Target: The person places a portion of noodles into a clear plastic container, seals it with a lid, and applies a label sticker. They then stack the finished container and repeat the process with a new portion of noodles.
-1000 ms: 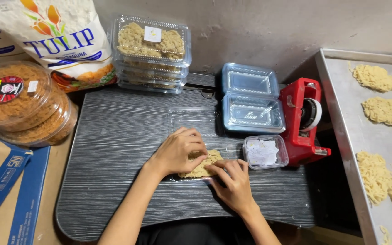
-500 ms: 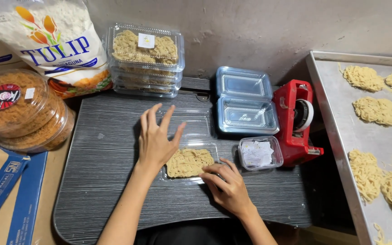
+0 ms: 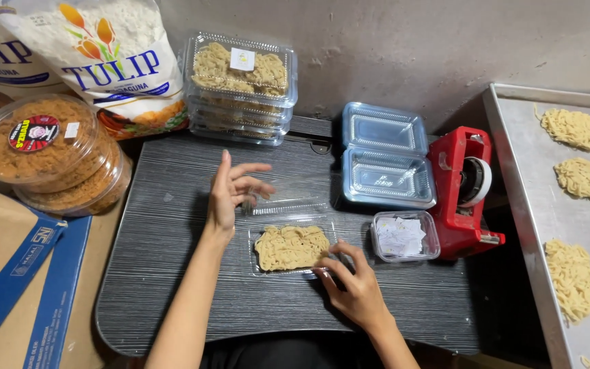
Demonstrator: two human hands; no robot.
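Observation:
A clear plastic clamshell box [image 3: 262, 236] lies in the middle of the dark grey table [image 3: 158, 273] with a pale noodle cake [image 3: 291, 247] in its lower half. Its transparent lid stands open behind the cake. My left hand [image 3: 230, 193] is raised left of the lid, fingers spread, fingertips at the lid's edge. My right hand [image 3: 352, 287] rests at the box's near right corner, fingertips touching the rim.
Empty clear boxes [image 3: 384, 158] lie open at the back right. A red tape dispenser [image 3: 464, 191] and a small tub of paper slips [image 3: 403, 236] sit beside them. Filled boxes [image 3: 242, 87] are stacked behind. A metal tray [image 3: 524, 198] of noodle cakes is at right.
My left hand lifted off the noodle cake and moved up and left to the lid. The lid now stands open. My right hand stayed at the box's corner.

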